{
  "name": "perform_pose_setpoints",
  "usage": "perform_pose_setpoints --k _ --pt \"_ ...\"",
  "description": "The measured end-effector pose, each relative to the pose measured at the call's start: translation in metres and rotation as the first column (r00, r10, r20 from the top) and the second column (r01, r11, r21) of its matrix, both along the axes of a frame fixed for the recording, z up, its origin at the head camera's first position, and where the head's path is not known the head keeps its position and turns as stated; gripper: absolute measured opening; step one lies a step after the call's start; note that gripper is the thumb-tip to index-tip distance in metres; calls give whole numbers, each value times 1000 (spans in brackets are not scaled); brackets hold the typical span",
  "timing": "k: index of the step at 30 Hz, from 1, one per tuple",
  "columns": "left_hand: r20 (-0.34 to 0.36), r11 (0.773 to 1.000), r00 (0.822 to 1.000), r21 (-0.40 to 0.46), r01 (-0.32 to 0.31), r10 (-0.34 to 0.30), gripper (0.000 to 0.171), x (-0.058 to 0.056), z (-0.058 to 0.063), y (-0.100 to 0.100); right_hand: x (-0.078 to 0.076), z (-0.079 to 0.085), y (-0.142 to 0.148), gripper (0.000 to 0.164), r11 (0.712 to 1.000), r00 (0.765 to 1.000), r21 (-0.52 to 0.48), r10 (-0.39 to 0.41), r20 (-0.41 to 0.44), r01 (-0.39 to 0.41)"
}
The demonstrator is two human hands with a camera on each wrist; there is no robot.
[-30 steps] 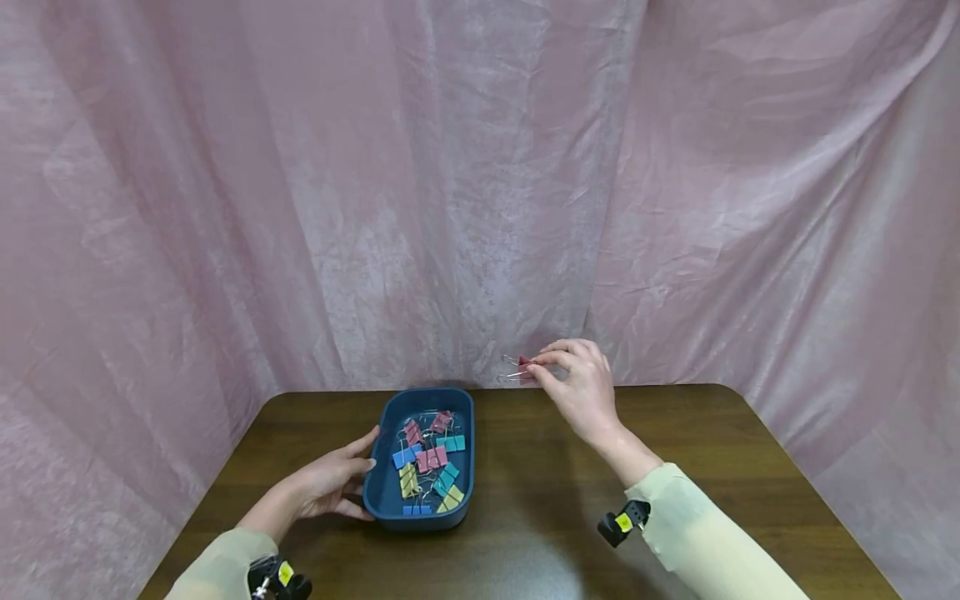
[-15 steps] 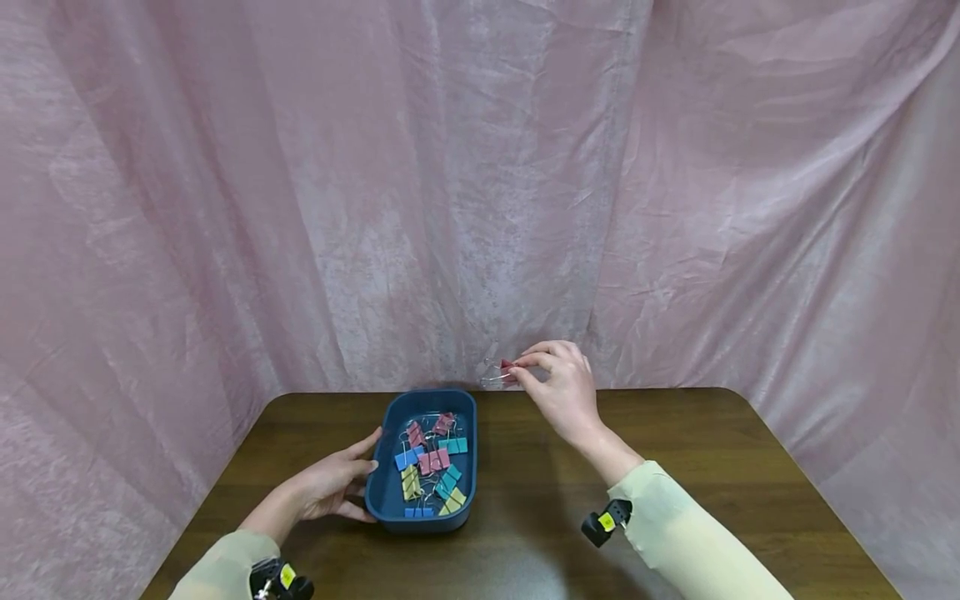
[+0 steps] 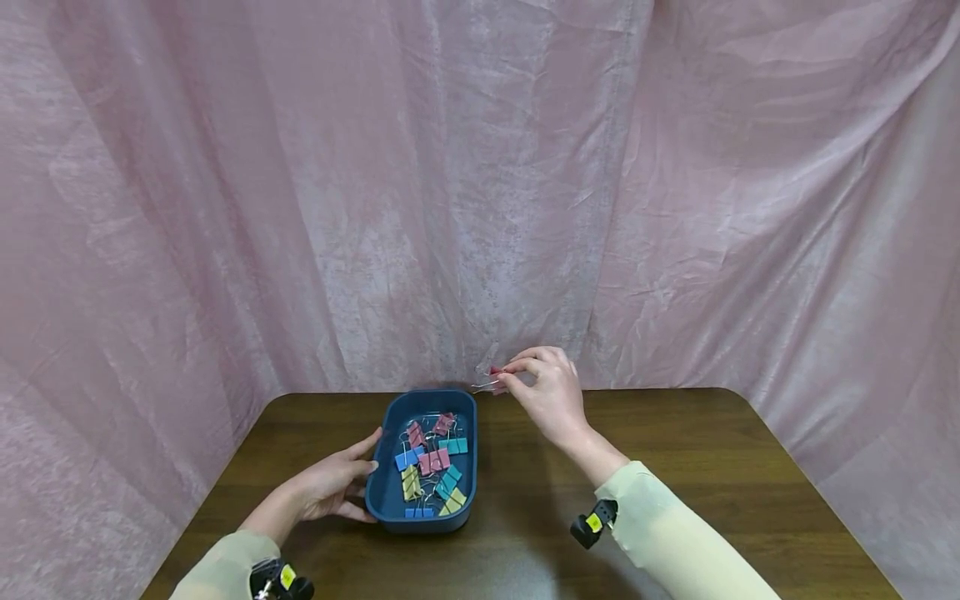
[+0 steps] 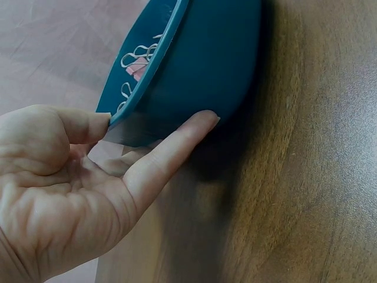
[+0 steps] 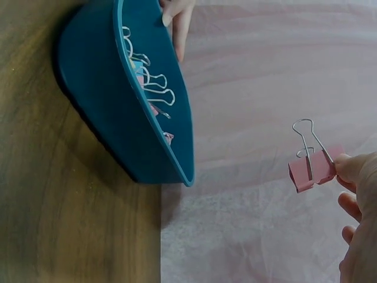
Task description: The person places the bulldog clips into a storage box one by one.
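A dark blue plastic bin [image 3: 431, 525] stands on the table with several pink, blue, teal and yellow binder clips [image 3: 433, 461] in it. At the bin's left side my left hand [image 3: 330, 486] holds it, the thumb tip over the rim and the fingers along the outer wall. Past the bin's far right corner, raised above the table, my right hand [image 3: 551, 396] pinches a pink binder clip [image 5: 312, 170] between thumb and fingertips. Its wire handles point away from the fingers, toward the bin's side in the head view. The left wrist view shows one finger straight against the wall [image 4: 203, 59].
The brown wooden table [image 3: 675, 467] has rounded far corners and ends at its back edge. Behind it hangs a pink velvet curtain [image 3: 480, 208]. Black cameras sit on both wrists, the right one [image 3: 592, 523] over the table.
My right hand has moved left and slightly down with the pink binder clip, nearer the bin. The left hand keeps its hold on the bin, and the clips inside lie as before.
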State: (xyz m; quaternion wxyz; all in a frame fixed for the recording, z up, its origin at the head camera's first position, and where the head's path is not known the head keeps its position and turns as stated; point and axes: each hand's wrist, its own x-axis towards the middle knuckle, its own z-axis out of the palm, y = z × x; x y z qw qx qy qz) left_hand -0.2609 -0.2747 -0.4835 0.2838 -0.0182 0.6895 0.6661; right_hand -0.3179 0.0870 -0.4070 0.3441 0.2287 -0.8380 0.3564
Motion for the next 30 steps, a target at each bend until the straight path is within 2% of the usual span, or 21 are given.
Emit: perform_pose_setpoints --k 24,30 --pt "2 1000 1000 0 5 -5 68 0 -1 0 -1 -19 -30 12 1000 994 22 5 107 -7" --pt "0 1000 1000 -2 5 -5 69 -1 -1 -1 -2 -25 -35 11 999 987 42 23 161 -30"
